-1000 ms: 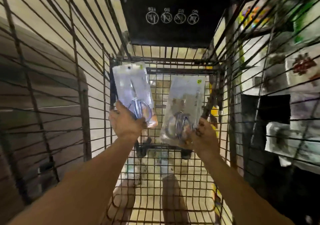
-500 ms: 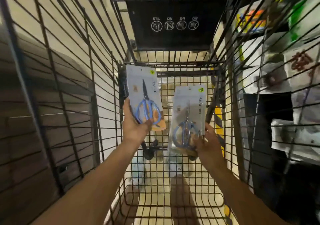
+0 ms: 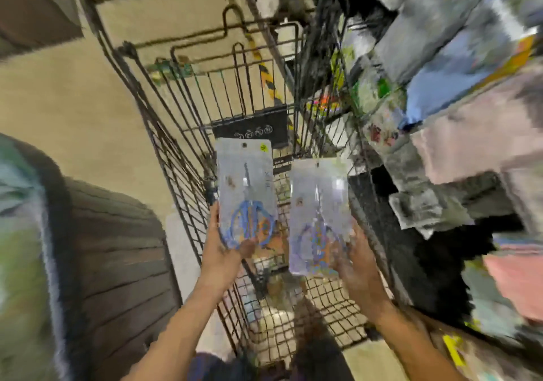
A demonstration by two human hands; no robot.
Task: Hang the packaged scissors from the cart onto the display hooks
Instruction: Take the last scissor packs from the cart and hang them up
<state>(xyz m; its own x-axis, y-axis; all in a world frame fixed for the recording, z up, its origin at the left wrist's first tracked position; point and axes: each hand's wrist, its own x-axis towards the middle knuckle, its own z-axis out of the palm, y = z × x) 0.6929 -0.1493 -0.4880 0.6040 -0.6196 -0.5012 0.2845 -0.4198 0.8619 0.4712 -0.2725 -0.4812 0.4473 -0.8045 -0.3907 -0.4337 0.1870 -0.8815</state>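
I hold two clear packs of blue-handled scissors upright over the black wire cart (image 3: 164, 133). My left hand (image 3: 223, 257) grips the bottom of the left scissors pack (image 3: 245, 186), whose hang hole and yellow sticker are at its top. My right hand (image 3: 357, 266) grips the lower right corner of the right scissors pack (image 3: 318, 210), which sits slightly lower. The view is blurred. No display hooks can be made out.
A black panel with white round symbols (image 3: 252, 129) hangs inside the cart behind the packs. Blurred shelves of packaged goods (image 3: 440, 92) fill the right side. A brown slatted object (image 3: 117, 257) stands at the lower left. Beige floor (image 3: 73, 101) lies to the left.
The view has swung up and back, so the cart's far rim and the floor now show. Both packs have risen out of the cart basket, still held in my hands.
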